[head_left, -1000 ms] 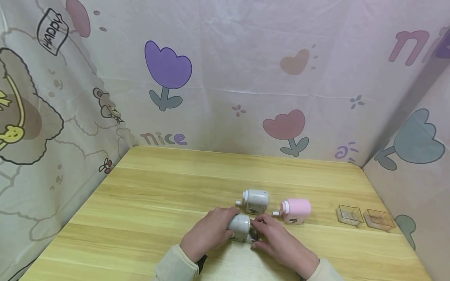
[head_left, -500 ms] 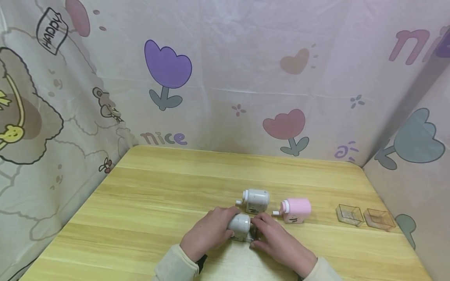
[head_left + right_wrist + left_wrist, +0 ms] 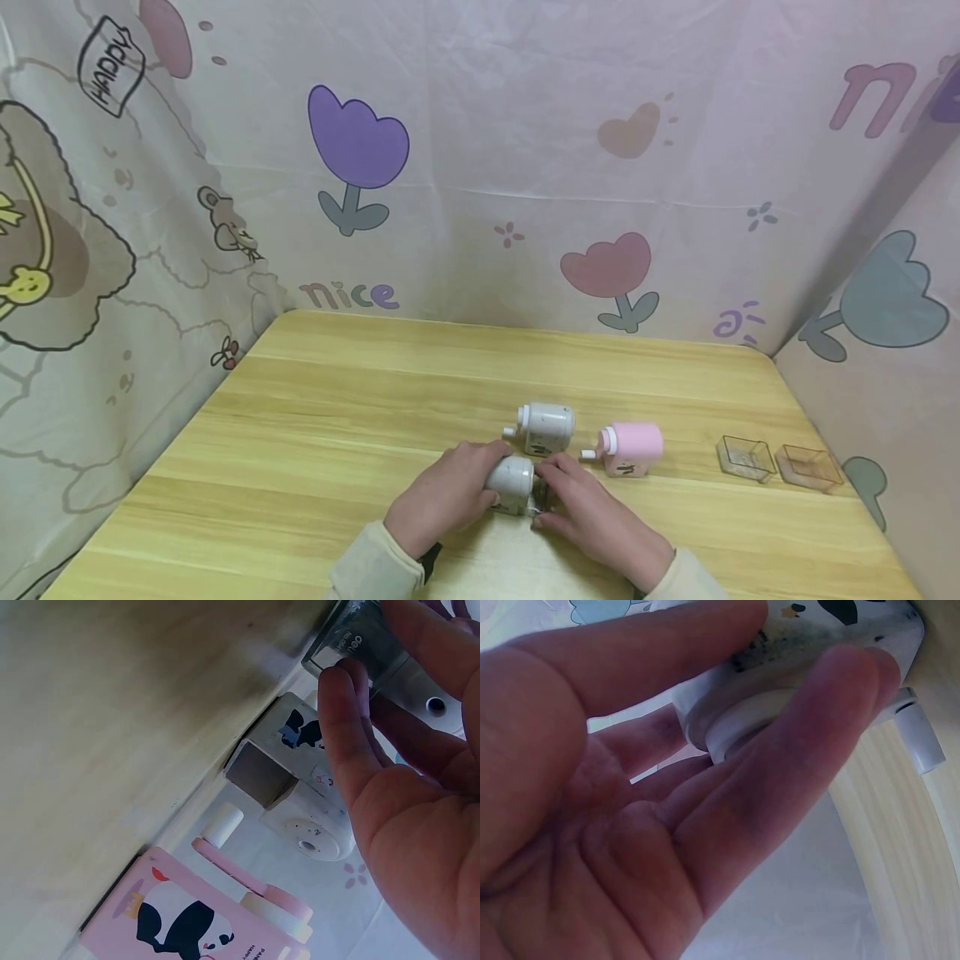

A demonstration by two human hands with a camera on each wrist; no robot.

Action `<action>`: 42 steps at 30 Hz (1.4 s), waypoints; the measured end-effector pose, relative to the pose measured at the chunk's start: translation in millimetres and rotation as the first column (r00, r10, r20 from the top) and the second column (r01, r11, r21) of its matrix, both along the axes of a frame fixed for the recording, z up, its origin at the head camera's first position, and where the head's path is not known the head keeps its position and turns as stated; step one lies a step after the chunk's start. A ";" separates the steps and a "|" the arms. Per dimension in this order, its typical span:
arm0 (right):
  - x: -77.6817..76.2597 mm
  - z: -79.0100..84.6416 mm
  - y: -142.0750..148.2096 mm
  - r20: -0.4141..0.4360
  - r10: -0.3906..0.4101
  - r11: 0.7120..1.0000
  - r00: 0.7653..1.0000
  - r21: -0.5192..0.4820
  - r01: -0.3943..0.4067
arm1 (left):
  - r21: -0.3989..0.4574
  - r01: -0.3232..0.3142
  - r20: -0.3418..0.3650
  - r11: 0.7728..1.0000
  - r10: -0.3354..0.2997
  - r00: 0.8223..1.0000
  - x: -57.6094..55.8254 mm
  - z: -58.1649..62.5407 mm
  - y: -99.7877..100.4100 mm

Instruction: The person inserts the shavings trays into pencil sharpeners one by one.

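Note:
My left hand [image 3: 441, 497] grips a pale grey crank pencil sharpener [image 3: 512, 477] from its left side. In the left wrist view its white crank handle [image 3: 921, 739] sticks out beyond my fingers. My right hand [image 3: 592, 523] pinches a smoky see-through shavings drawer [image 3: 346, 646] between thumb and fingers. That drawer stands at the slot in the sharpener's right end, partly hidden by my fingers. The sharpener's round pencil hole shows just above the drawer. Right behind my hands stands a second grey sharpener [image 3: 550, 427], its drawer slot open in the right wrist view.
A pink crank sharpener [image 3: 633, 448] with a panda print stands to the right of the grey ones. Farther right on the wooden table [image 3: 360, 392] lie a clear drawer [image 3: 746, 460] and an orange-tinted drawer [image 3: 810, 469]. Patterned cloth [image 3: 480, 125] hangs around the table.
My right hand has shifted slightly left with the drawer, closer to the sharpener's end. My left hand and the sharpener have stayed in place.

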State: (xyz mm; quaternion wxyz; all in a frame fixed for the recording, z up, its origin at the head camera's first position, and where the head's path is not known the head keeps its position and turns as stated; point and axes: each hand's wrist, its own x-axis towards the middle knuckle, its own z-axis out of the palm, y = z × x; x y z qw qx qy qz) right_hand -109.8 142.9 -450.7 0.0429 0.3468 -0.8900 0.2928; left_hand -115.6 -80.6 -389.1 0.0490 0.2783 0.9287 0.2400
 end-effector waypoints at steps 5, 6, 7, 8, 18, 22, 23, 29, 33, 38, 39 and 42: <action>-0.1 -0.1 -0.8 -0.010 0.000 1.000 1.000 -0.015 0.000 | -0.001 -0.005 -0.001 1.000 0.005 1.000 0.5 0.3 0.2; 0.0 0.1 -0.9 -0.007 -0.001 1.000 1.000 -0.015 0.001 | 0.000 -0.007 0.000 1.000 0.007 1.000 0.7 0.5 0.3; 0.1 0.3 -1.1 -0.005 -0.004 1.000 1.000 -0.012 0.004 | 0.001 -0.007 -0.002 1.000 0.007 1.000 0.7 0.6 0.5; 0.0 0.3 -1.3 -0.001 -0.006 1.000 1.000 -0.010 0.006 | 0.002 -0.009 -0.002 1.000 0.009 1.000 0.5 0.7 0.6; -2.2 -1.1 -1.9 0.056 -0.028 0.999 0.998 0.021 0.027 | 0.005 -0.008 0.010 1.000 0.008 1.000 0.5 -0.1 0.2; -2.3 -1.5 -2.3 0.056 -0.027 0.999 0.998 0.020 0.026 | 0.005 -0.009 0.010 1.000 0.009 1.000 0.1 -0.9 0.3; -2.2 -1.5 -2.4 0.055 -0.026 0.999 0.998 0.019 0.025 | 0.005 -0.008 0.010 1.000 0.008 1.000 0.0 -1.1 0.3; -1.6 -1.4 -2.9 0.049 -0.027 0.999 0.998 0.019 0.026 | 0.004 -0.012 0.012 1.000 0.012 1.000 -0.1 -1.3 0.5; -1.4 -1.4 -3.2 0.036 -0.031 0.999 0.999 0.019 0.030 | 0.004 -0.018 0.017 1.000 0.018 1.000 -0.1 -1.7 0.6; -1.7 -1.3 -3.2 0.036 -0.037 0.999 0.999 0.001 0.037 | 0.008 -0.023 0.017 1.000 0.023 1.000 0.0 -2.4 0.5; -1.8 -1.3 -3.4 0.040 -0.038 0.999 0.998 -0.005 0.038 | 0.007 -0.024 0.016 1.000 0.024 1.000 0.0 -2.5 0.5; -2.2 -0.8 -3.7 0.051 -0.037 0.999 0.998 -0.015 0.038 | 0.006 -0.024 0.014 1.000 0.024 1.000 -0.4 -2.6 0.7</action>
